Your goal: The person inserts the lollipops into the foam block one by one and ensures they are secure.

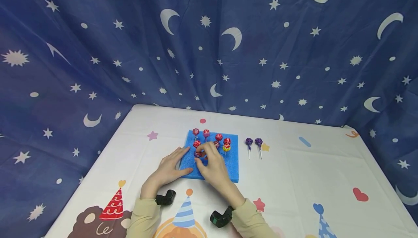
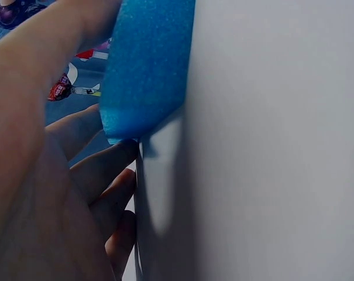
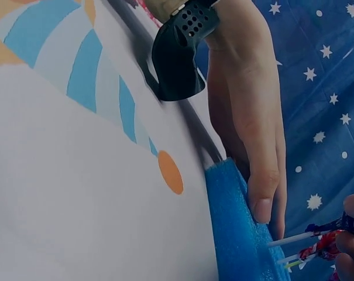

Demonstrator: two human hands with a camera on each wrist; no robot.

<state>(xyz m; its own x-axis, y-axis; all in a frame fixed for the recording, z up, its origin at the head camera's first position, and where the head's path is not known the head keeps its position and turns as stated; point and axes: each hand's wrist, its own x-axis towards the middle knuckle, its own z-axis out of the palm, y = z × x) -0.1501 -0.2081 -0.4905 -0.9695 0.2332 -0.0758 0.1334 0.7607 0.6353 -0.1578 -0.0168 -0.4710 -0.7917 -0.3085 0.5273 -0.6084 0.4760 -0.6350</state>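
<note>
A blue foam block [image 1: 225,165] lies on the table with several red lollipops [image 1: 218,136] and a yellow one [image 1: 226,147] stuck upright in it. My right hand [image 1: 205,157] pinches a purple lollipop [image 1: 197,154] by its head over the block's left part; in the right wrist view its white stick [image 3: 294,238] meets the foam [image 3: 241,234]. My left hand [image 1: 174,165] lies flat with straight fingers on the block's left edge, thumb along the front. The left wrist view shows my palm [image 2: 42,175] against the foam [image 2: 147,64]. Two more purple lollipops [image 1: 253,143] lie on the cloth to the right.
The table wears a white party-print tablecloth [image 1: 310,180]. A dark blue curtain with moons and stars [image 1: 209,49] hangs behind and at both sides. Black wrist cameras [image 1: 165,197] sit on both forearms.
</note>
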